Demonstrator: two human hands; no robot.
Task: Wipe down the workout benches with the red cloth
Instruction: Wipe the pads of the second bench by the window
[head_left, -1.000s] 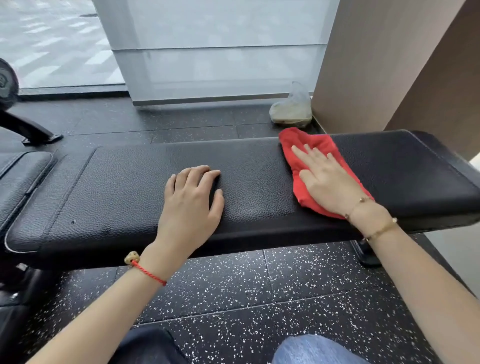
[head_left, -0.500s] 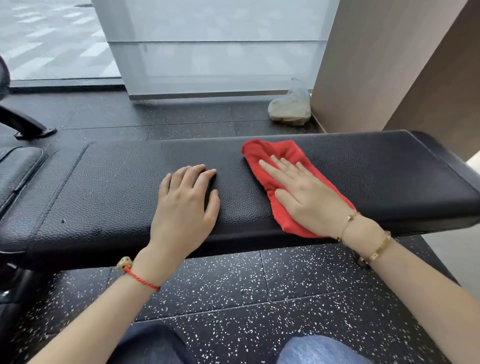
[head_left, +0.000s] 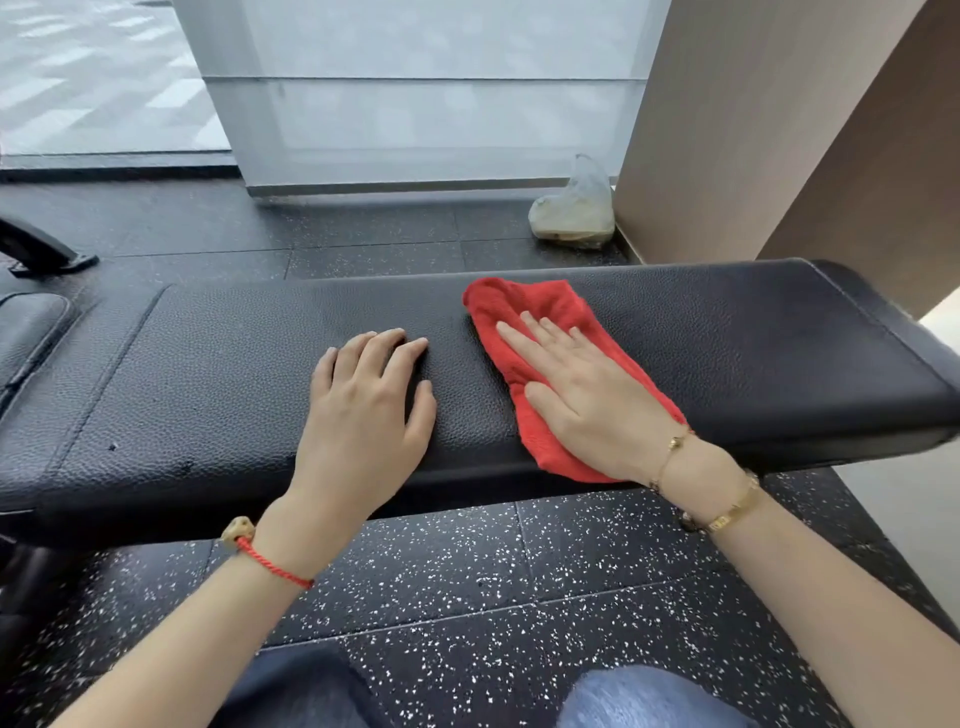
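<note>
1. While the person kneels by the long black bench (head_left: 208, 374), both hands rest on its padded top.
2. The right hand (head_left: 587, 400) lies flat on the red cloth (head_left: 535, 317). Its fingers are straight and a little spread. They press down on the cloth and do not curl round it.
3. The red cloth is on the bench top, right of the middle. It is bunched at the far end, and its near end hangs just over the front edge of the bench.
4. The left hand (head_left: 363, 415) sits on the bare bench just beside the cloth, not touching it. Its fingers are bent a little and it holds nothing.
5. The left wrist has a red string band (head_left: 270, 566). The right wrist has gold bracelets (head_left: 727, 509).
6. A see-through plastic bag (head_left: 574, 213) sits on the dark speckled floor (head_left: 441, 597) behind the bench, next to a brown wall (head_left: 753, 130).
7. Another black pad (head_left: 26, 332) is at the left end of the bench.
</note>
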